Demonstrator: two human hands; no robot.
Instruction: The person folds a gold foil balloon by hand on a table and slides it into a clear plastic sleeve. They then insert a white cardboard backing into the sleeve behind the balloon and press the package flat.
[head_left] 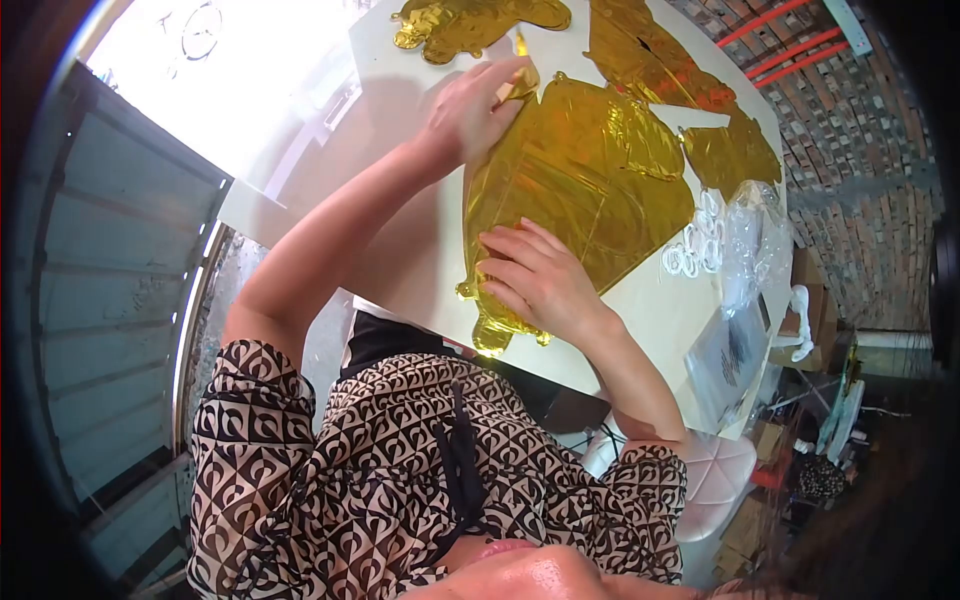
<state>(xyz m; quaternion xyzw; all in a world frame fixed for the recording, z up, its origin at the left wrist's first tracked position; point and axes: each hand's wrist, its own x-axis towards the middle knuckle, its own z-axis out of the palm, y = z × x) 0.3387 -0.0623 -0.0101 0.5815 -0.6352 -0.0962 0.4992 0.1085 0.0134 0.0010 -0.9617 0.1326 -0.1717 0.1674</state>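
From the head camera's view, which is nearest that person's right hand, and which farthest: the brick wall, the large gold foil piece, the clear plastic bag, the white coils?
Nearest the right hand first:
1. Large gold foil piece: directly under it.
2. White coils: on the table, to its right.
3. Clear plastic bag: just beyond the coils.
4. Brick wall: far right, past the table.

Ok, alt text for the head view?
Two bare hands are on a shiny gold foil piece on a pale table: left hand at its far edge, right hand on its near end. Other gold pieces lie around it, with white rings and clear plastic to the right.
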